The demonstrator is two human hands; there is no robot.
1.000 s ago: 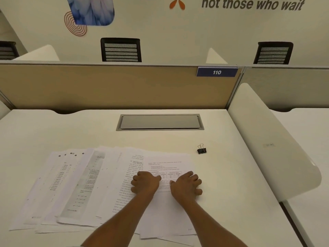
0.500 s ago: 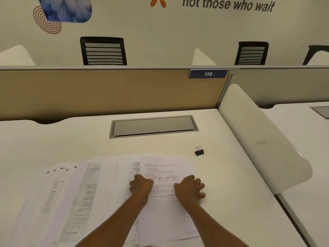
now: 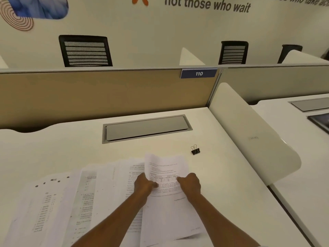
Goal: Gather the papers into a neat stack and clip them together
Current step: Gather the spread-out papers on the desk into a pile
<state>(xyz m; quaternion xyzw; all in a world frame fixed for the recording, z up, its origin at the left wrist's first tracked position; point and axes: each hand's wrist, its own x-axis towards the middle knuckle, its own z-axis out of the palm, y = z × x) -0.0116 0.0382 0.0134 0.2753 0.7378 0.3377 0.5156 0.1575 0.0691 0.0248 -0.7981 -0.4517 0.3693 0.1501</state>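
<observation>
Head view, biggest first: white desk (image 3: pixel 53 148) carries a wide fan of printed papers (image 3: pixel 74 202) spread from the near-left edge toward the centre, sheets overlapping and skewed, not squared at all. Rightmost top sheet (image 3: pixel 165 175) sits at the end of the fan, its long axis running away from the person, far edge curling up off the desk. Left hand (image 3: pixel 145 185) pinches that sheet's left edge, fingers closed on it; right hand (image 3: pixel 189 183) grips its right edge, fingers curled closed on the paper. Binder clip (image 3: pixel 195 150) stands alone on bare desk just beyond and to the right of the top sheet, touching nothing, wire handles up. Right hand is clearly the nearer one to the clip; rest of the fan lies to the left of both hands, so gathering likely means sweeping leftward first. Stacking barely begun, clipping not yet started.
</observation>
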